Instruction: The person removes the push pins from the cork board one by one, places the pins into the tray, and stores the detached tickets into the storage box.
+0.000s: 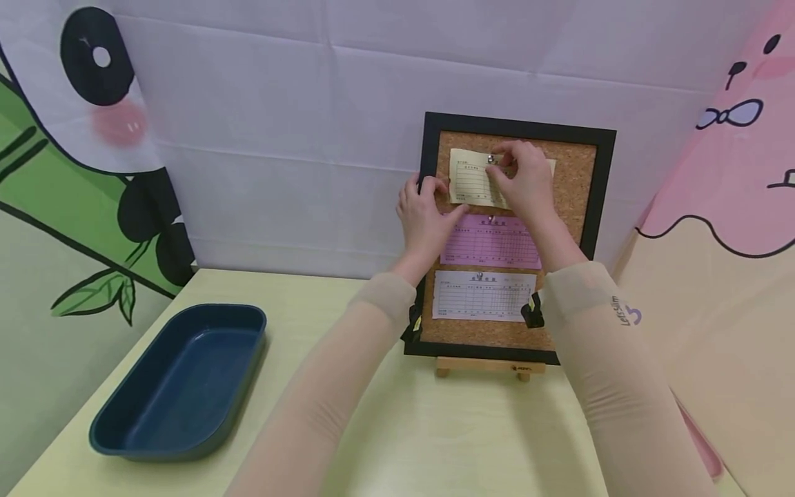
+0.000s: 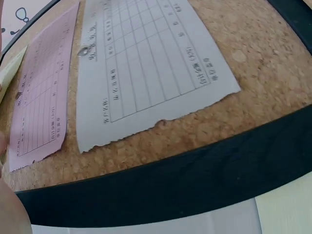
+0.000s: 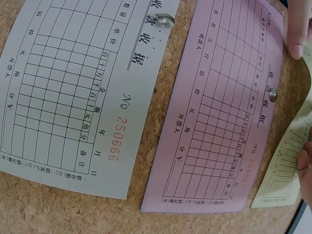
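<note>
From the head, can see a black-framed corkboard (image 1: 574, 172) propped on a small wooden easel (image 1: 468, 366) over the surface (image 1: 304, 304), presumably for a steady, front-facing working plane. Near the top of the corkboard, find the yellow receipt (image 1: 469, 182), with the right grip (image 1: 528, 181) at its upper middle, apparently pinching a silver pushpin (image 1: 491, 159) between thumb and forefinger, likely for control of so small a head. At the corkboard's left edge, note the left grip (image 1: 425, 224), thumb near the yellow receipt's lower edge, probably for bracing frame and paper; cannot tell if wrapped round the frame or merely resting. Lower on the corkboard, notice a pink receipt (image 1: 468, 243) above a white receipt (image 1: 478, 302), spaced apart, perhaps for legibility. Left of the corkboard, spot a blue tray (image 1: 186, 386), well apart. From the left wrist, make out all three receipts across the corkboard, with too little of the left grip for judging. From the right wrist, observe the yellow receipt curling off the corkboard, perhaps a reason for holding so near its edges.
</note>
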`<state>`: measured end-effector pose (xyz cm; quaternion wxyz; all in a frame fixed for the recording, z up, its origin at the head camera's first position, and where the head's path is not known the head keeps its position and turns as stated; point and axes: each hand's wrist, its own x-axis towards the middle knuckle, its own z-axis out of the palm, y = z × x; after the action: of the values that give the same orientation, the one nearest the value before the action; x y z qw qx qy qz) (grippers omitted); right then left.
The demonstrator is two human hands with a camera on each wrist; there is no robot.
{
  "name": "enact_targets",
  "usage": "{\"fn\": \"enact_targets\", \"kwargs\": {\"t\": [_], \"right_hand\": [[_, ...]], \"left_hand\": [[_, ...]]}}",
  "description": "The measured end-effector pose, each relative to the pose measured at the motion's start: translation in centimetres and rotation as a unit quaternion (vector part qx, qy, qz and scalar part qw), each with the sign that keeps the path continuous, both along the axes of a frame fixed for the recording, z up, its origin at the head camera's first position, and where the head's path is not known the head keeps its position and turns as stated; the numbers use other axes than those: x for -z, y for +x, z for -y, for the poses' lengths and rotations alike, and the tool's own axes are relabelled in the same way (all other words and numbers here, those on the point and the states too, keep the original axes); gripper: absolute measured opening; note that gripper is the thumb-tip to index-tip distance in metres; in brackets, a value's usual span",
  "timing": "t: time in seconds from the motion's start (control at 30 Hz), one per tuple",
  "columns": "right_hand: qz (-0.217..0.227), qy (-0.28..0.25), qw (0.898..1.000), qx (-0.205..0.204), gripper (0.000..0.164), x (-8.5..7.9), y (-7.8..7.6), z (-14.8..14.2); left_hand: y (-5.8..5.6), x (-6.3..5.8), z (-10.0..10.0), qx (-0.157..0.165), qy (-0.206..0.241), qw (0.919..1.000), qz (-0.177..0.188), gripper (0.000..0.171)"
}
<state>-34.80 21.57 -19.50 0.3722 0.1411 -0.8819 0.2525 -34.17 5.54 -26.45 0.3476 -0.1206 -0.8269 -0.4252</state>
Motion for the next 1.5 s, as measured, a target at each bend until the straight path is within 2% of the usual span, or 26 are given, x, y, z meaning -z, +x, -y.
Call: {"fn": "enact_targets", "kwargs": {"t": [0.13, 0.27, 0.5, 0.6, 0.7, 1.0, 1.27, 1.5], "right_hand": [[0.002, -0.001, 1.0, 0.005, 0.028, 0.0, -0.1, 0.2], [0.004, -0.004, 1.0, 0.01, 0.027, -0.1, -0.1, 0.4], [0.01, 0.005, 0.999, 0.035, 0.022, -0.1, -0.1, 0.6], [0.008, 0.007, 0.999, 0.039, 0.021, -0.2, -0.1, 0.6], [0.005, 0.013, 0.999, 0.043, 0.021, -0.2, -0.2, 0.6], [0.006, 0.032, 0.998, 0.062, 0.021, -0.3, -0.2, 0.8], [0.0, 0.046, 0.996, 0.074, 0.022, -0.3, -0.2, 0.9], [-0.005, 0.082, 0.993, 0.086, 0.023, -0.5, -0.1, 0.9]], "left_hand": [[-0.1, 0.2, 0.3, 0.018, 0.024, 0.9995, -0.009, 0.048], [-0.3, 0.4, 0.7, 0.055, 0.05, 0.9972, -0.003, 0.045], [-0.7, 0.7, 1.9, 0.148, 0.058, 0.9865, 0.039, 0.053], [-0.9, 0.7, 2.3, 0.168, 0.065, 0.9825, 0.049, 0.045], [-1.0, 0.7, 2.5, 0.168, 0.068, 0.982, 0.054, 0.035], [-1.0, 0.6, 2.6, 0.156, 0.081, 0.9837, 0.039, 0.022], [-0.8, 0.4, 2.2, 0.129, 0.079, 0.9877, 0.037, 0.02], [-0.9, 0.5, 1.9, 0.123, 0.087, 0.9883, 0.027, 0.019]]}}
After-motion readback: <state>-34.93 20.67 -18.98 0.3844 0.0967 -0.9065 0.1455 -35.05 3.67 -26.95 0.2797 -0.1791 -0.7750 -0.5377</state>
